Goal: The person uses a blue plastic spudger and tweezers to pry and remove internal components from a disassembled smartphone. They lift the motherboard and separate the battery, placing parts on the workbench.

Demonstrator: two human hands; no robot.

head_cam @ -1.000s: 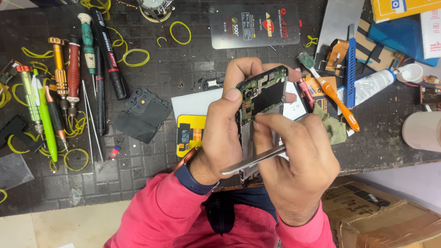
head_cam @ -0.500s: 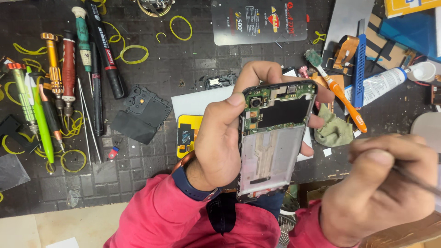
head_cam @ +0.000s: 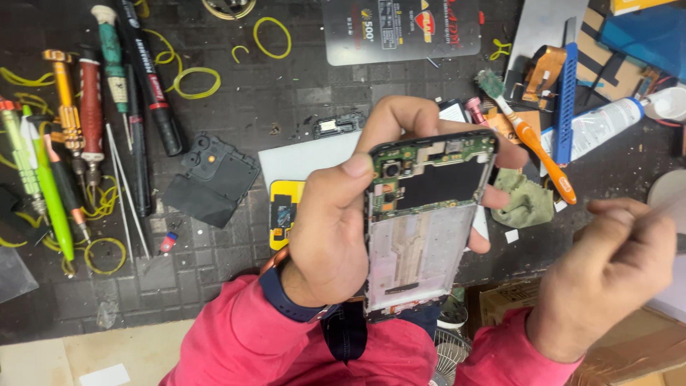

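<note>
My left hand (head_cam: 336, 229) grips an opened phone (head_cam: 421, 236) upright over the black work mat, thumb on its left edge and fingers wrapped behind. The phone's back is off. A green circuit board (head_cam: 429, 154) with a camera lens sits at the top, above a dark cavity and a bare silvery frame. My right hand (head_cam: 607, 279) is off to the right, apart from the phone, with its fingers pinched on a thin metal tool. That tool is blurred and runs out of the right edge. Red sleeves cover both arms.
Screwdrivers and green pens (head_cam: 93, 114) lie in a row at the left among yellow rubber bands (head_cam: 193, 82). A black plastic cover (head_cam: 214, 179) and a yellow part (head_cam: 282, 211) lie left of the phone. An orange toothbrush (head_cam: 536, 136), green cloth (head_cam: 525, 200) and white tube (head_cam: 600, 125) lie at the right.
My right hand has pulled off the phone with the thin tool and moved out to the right. The left hand has kept holding the phone, which is now fully uncovered.
</note>
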